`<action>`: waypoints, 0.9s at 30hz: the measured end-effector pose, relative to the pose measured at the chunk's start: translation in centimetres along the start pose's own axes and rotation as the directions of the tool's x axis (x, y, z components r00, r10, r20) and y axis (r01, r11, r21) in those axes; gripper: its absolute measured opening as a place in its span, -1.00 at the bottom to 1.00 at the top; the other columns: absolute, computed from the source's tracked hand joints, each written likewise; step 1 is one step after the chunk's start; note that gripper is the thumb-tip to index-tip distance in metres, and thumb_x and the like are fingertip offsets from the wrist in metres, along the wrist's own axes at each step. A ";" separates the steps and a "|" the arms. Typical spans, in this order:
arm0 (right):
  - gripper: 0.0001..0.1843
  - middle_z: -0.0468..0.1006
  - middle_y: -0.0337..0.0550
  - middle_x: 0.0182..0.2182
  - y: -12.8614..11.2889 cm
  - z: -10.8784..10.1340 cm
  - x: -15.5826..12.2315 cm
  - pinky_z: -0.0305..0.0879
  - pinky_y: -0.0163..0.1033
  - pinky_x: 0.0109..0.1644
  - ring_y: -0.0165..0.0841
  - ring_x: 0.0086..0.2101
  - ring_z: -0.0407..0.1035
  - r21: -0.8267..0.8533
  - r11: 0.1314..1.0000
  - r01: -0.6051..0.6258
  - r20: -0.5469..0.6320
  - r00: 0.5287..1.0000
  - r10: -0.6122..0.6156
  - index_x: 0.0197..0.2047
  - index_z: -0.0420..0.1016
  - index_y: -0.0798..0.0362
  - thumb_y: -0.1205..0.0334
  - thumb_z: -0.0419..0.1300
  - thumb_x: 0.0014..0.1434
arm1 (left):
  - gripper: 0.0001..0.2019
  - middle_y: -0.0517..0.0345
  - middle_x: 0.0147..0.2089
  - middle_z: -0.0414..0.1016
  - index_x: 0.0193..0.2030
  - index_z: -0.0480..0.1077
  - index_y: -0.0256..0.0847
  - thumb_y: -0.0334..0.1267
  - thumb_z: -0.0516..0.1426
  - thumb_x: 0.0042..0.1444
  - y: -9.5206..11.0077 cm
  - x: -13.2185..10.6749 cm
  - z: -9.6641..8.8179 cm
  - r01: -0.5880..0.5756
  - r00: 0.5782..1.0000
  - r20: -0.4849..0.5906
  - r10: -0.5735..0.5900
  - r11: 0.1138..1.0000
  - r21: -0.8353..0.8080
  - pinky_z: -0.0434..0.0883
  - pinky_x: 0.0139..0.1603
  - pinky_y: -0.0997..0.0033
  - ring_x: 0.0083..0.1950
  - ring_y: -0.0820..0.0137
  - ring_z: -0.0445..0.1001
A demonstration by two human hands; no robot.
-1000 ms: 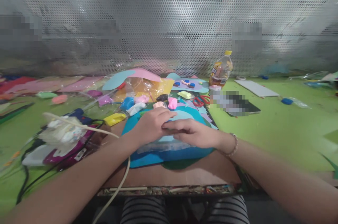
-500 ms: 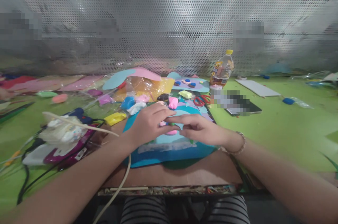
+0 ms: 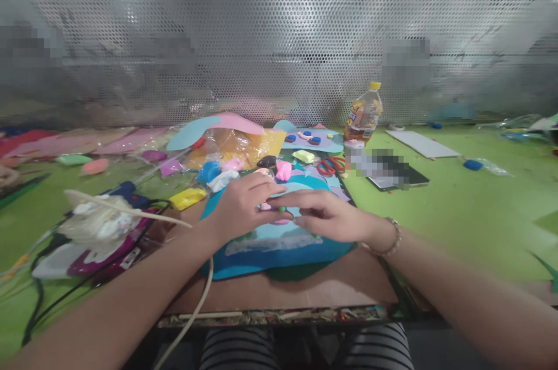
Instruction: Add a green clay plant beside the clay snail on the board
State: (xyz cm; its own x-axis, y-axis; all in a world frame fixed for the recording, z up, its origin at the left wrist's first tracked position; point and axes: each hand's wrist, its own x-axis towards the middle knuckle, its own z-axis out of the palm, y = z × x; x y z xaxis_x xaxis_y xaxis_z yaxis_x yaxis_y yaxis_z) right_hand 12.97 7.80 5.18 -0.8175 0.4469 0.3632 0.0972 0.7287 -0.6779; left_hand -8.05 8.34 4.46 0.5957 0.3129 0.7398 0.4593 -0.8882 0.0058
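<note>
Head cam: cord (image 3: 206,284), lower left, runs under L arm (image 3: 131,294), could snag if arm shifts. Blue sheet (image 3: 279,259) ctr frame; L hand (image 3: 242,201) & R hand (image 3: 329,216), fingers bent, grip unclear, over pink piece (image 3: 282,221); pressing hard might squash it.

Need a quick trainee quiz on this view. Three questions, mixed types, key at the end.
1. True or false: the left hand and the right hand are both over the blue sheet.
2. What colour is the cap on the bottle? A) red B) yellow C) blue
3. Fill in: the bracelet is on the person's ____ wrist.

Key: 1 true; 2 B; 3 right.
</note>
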 end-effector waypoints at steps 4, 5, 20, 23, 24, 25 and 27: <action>-0.64 0.49 -0.09 -0.18 0.4 -0.1 -0.1 0.06 -0.37 -0.55 -0.55 -0.57 0.05 0.059 0.996 -0.065 -0.058 0.996 0.069 0.05 0.40 0.09 0.23 0.00 0.24 | -0.66 0.06 -0.31 0.48 -0.18 0.41 -0.27 -0.01 0.16 0.09 0.0 0.1 -0.2 0.034 0.999 -0.023 -0.034 0.999 0.014 0.42 -0.20 0.33 -0.27 0.38 0.43; -0.64 0.48 -0.11 -0.23 0.4 0.1 0.0 0.04 -0.37 -0.56 -0.54 -0.57 0.03 0.080 0.994 -0.074 -0.052 0.996 0.078 0.06 0.40 0.09 0.23 0.00 0.23 | -0.67 0.06 -0.31 0.48 -0.17 0.40 -0.27 -0.02 0.15 0.10 0.1 0.1 -0.1 0.027 1.000 -0.010 -0.027 1.000 0.008 0.42 -0.21 0.35 -0.26 0.38 0.43; -0.59 0.48 -0.15 -0.19 1.0 0.2 -0.1 0.07 -0.37 -0.52 -0.54 -0.54 0.06 0.265 0.951 -0.159 -0.059 0.982 0.180 0.10 0.37 0.04 0.30 0.04 0.17 | -0.69 0.09 -0.37 0.46 -0.24 0.40 -0.29 -0.03 0.10 0.16 0.0 0.5 -0.4 0.035 0.999 0.010 -0.035 0.999 0.028 0.40 -0.25 0.39 -0.31 0.41 0.41; -0.59 0.47 -0.15 -0.21 0.8 0.9 0.2 0.10 -0.36 -0.49 -0.53 -0.52 0.05 0.238 0.963 -0.126 -0.041 0.989 0.139 0.10 0.37 0.06 0.30 0.04 0.17 | -0.64 0.08 -0.37 0.46 -0.25 0.40 -0.29 0.02 0.04 0.18 0.2 0.3 0.0 0.033 0.998 0.052 -0.033 0.999 0.003 0.39 -0.28 0.40 -0.31 0.41 0.41; -0.60 0.46 -0.13 -0.19 0.7 1.0 0.2 0.12 -0.35 -0.47 -0.52 -0.50 0.07 0.222 0.968 -0.115 -0.041 0.991 0.128 0.09 0.37 0.07 0.30 0.04 0.17 | -0.63 0.07 -0.35 0.46 -0.24 0.40 -0.29 0.03 0.03 0.19 0.3 0.2 0.2 0.029 0.998 0.064 -0.029 1.000 0.001 0.39 -0.27 0.40 -0.30 0.40 0.42; -0.61 0.46 -0.11 -0.17 0.6 1.1 0.3 0.13 -0.35 -0.45 -0.52 -0.49 0.09 0.205 0.972 -0.111 -0.040 0.992 0.121 0.08 0.38 0.08 0.31 0.03 0.18 | -0.62 0.06 -0.34 0.47 -0.23 0.40 -0.28 0.04 0.02 0.19 0.3 0.1 0.3 0.025 0.997 0.071 -0.025 1.000 0.002 0.39 -0.27 0.39 -0.28 0.39 0.42; -0.62 0.45 -0.09 -0.13 0.5 1.0 0.3 0.17 -0.34 -0.42 -0.50 -0.44 0.15 0.186 0.976 -0.113 -0.035 0.992 0.121 0.08 0.38 0.09 0.33 0.02 0.18 | -0.61 0.04 -0.30 0.47 -0.18 0.39 -0.28 0.05 -0.01 0.20 0.3 0.0 0.5 0.018 0.997 0.071 -0.019 1.000 0.010 0.39 -0.25 0.39 -0.25 0.38 0.44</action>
State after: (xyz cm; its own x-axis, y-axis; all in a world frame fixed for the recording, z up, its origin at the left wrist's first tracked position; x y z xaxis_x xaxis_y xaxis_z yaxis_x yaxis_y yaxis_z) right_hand 12.17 7.75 4.31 -0.7793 0.5499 0.3005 0.0814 0.5643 -0.8216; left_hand -7.63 8.24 4.15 0.6320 0.3527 0.6900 0.4767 -0.8790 0.0126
